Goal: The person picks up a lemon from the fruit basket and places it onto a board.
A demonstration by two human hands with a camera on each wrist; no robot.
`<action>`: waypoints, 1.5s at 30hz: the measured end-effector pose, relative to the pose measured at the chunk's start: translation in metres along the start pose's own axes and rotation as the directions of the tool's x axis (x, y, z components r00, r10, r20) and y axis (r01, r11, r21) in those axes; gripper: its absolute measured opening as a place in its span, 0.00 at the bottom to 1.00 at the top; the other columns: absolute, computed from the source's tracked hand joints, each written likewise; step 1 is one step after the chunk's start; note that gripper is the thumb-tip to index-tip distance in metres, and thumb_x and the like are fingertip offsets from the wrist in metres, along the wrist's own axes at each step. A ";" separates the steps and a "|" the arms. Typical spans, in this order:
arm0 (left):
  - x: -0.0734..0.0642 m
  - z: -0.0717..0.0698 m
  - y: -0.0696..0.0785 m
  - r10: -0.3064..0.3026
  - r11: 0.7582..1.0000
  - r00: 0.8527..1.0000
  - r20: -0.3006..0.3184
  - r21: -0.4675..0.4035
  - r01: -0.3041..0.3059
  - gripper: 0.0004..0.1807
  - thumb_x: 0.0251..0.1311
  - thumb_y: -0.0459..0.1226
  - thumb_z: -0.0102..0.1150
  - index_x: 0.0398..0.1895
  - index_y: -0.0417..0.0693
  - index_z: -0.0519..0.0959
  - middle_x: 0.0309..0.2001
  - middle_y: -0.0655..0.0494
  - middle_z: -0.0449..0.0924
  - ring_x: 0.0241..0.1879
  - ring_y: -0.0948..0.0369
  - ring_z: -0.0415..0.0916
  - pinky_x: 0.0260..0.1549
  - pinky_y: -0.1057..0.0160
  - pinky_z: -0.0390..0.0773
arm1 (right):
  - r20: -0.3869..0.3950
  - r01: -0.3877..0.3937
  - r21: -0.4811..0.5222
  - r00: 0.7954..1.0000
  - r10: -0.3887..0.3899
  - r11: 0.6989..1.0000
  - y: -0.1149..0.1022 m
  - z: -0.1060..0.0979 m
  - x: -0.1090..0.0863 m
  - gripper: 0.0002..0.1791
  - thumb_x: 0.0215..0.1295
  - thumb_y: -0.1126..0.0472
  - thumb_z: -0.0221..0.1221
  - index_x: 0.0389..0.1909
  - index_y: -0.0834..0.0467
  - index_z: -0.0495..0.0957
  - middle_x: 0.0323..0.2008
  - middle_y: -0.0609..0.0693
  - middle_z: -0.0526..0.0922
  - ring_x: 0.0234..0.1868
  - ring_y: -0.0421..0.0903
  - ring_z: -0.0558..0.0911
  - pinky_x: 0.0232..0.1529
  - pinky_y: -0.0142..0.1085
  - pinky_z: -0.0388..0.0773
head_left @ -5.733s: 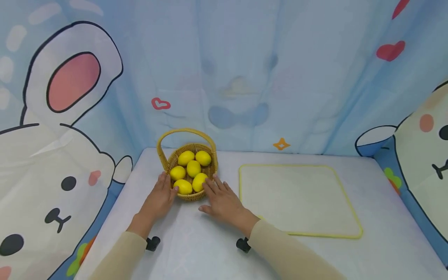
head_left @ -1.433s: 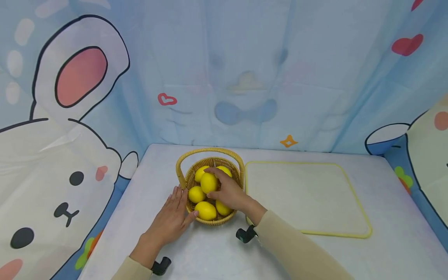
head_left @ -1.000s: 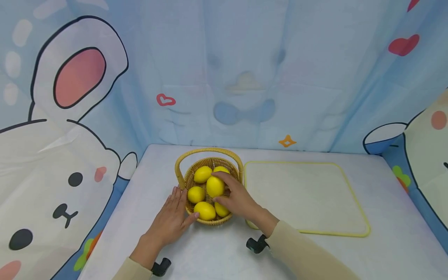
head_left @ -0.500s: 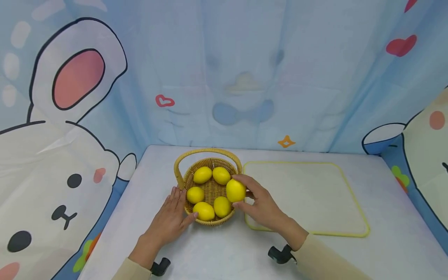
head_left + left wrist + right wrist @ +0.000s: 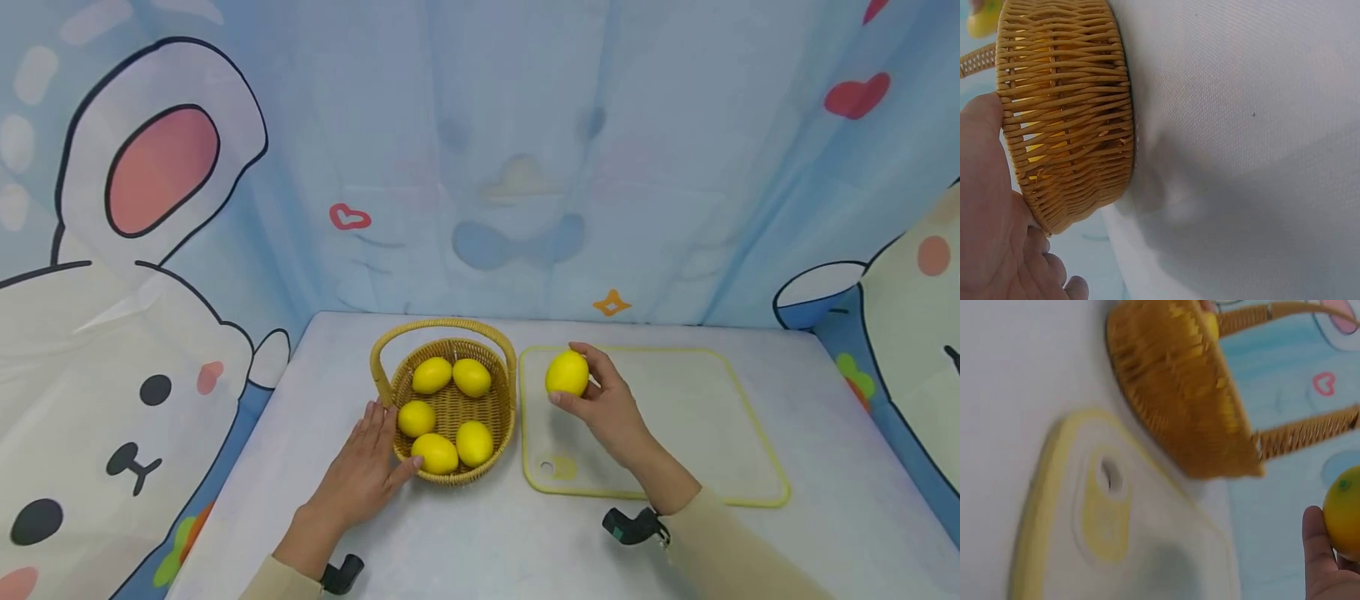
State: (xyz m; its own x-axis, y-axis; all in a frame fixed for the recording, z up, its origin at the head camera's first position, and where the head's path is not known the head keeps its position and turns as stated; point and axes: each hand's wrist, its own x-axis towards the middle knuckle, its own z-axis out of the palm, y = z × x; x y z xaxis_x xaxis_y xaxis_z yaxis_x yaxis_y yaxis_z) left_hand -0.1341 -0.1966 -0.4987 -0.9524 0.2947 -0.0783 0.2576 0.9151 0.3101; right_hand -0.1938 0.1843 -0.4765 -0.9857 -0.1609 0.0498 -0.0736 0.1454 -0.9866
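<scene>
My right hand (image 5: pixel 613 412) pinches a yellow lemon (image 5: pixel 567 372) between thumb and fingers, raised over the left part of a white cutting board (image 5: pixel 675 425) with a yellow edge. In the right wrist view that lemon (image 5: pixel 1342 512) shows at the right edge. My left hand (image 5: pixel 352 471) rests with straight fingers against the left side of a wicker basket (image 5: pixel 504 425), its thumb at the front rim. Several lemons (image 5: pixel 434 454) lie inside, around a bare patch of woven bottom. The left wrist view shows the basket wall (image 5: pixel 1072 119) beside the left hand (image 5: pixel 991 206).
The basket's arched handle (image 5: pixel 442 323) stands up at its back. A hole (image 5: pixel 547 468) sits in the board's near left corner. White cloth (image 5: pixel 465 550) covers the table, and a printed blue curtain (image 5: pixel 525 125) hangs behind it.
My right hand has lifted the middle lemon out of the basket and carried it right, over the board. Earlier, the basket was shifted right and nearer. Lately, the left hand stays against it.
</scene>
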 end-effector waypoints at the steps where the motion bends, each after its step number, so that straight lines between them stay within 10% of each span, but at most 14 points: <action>1: 0.000 0.000 0.000 -0.001 1.000 1.000 -0.001 0.000 0.001 0.54 0.76 0.69 0.37 0.86 0.38 0.43 0.86 0.40 0.33 0.86 0.47 0.31 0.83 0.43 0.46 | 0.003 0.001 -0.036 1.000 -0.001 0.999 0.003 -0.004 0.004 0.45 0.70 0.64 0.70 0.82 0.50 0.56 0.78 0.60 0.61 0.67 0.58 0.78 0.54 0.26 0.83; 14: 0.000 -0.001 0.001 -0.005 1.000 1.000 0.004 0.003 0.005 0.53 0.77 0.68 0.40 0.86 0.38 0.43 0.86 0.40 0.34 0.86 0.46 0.32 0.83 0.43 0.46 | 0.041 0.007 -0.405 0.999 0.010 0.914 0.045 -0.031 0.045 0.47 0.66 0.57 0.73 0.80 0.57 0.59 0.70 0.65 0.71 0.59 0.61 0.81 0.55 0.46 0.81; 45: 0.000 0.001 0.000 -0.021 1.000 1.000 0.000 -0.020 0.021 0.53 0.76 0.69 0.40 0.86 0.40 0.43 0.86 0.41 0.35 0.86 0.48 0.32 0.83 0.43 0.46 | 0.111 -0.015 -0.542 0.990 0.089 0.840 0.067 -0.025 0.064 0.49 0.64 0.48 0.73 0.80 0.57 0.60 0.75 0.64 0.69 0.64 0.61 0.76 0.65 0.57 0.75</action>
State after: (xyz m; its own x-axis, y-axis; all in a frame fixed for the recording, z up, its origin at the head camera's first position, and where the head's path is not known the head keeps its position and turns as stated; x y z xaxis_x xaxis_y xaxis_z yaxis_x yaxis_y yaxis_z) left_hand -0.1338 -0.1965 -0.4996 -0.9576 0.2754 -0.0844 0.2344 0.9153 0.3274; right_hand -0.2659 0.2081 -0.5352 -0.9655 -0.2545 -0.0554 -0.1296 0.6539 -0.7454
